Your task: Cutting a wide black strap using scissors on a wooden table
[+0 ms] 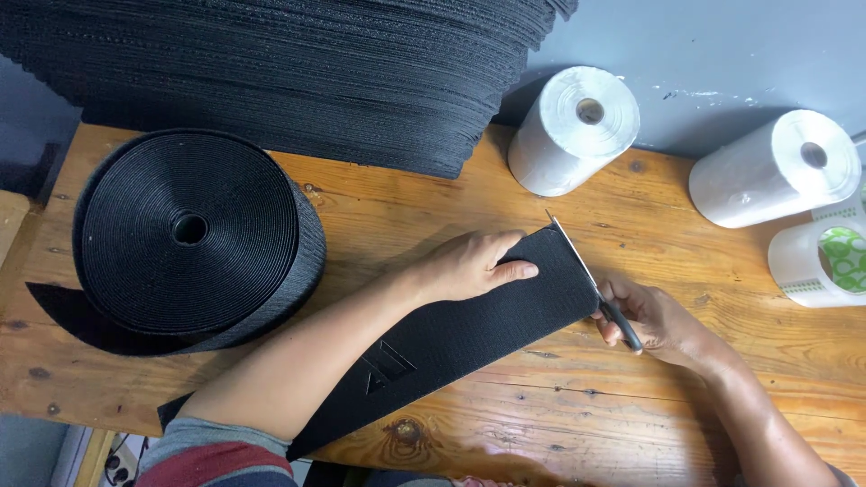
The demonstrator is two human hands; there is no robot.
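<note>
A wide black strap (pixel 469 329) lies flat and slanted across the wooden table (pixel 559 424), unrolled from a large black roll (pixel 194 230) at the left. My left hand (pixel 469 263) presses down on the strap near its far end, fingers flat. My right hand (pixel 654 317) grips the dark handle of a pair of scissors (pixel 586 275), whose long blades run along the strap's end edge, tip pointing away from me.
A tall stack of black cut strap pieces (pixel 298 72) fills the back of the table. Two white rolls (pixel 575 129) (pixel 776 167) lie at the back right, and a roll of clear tape (pixel 821 261) sits at the right edge. A grey wall stands behind.
</note>
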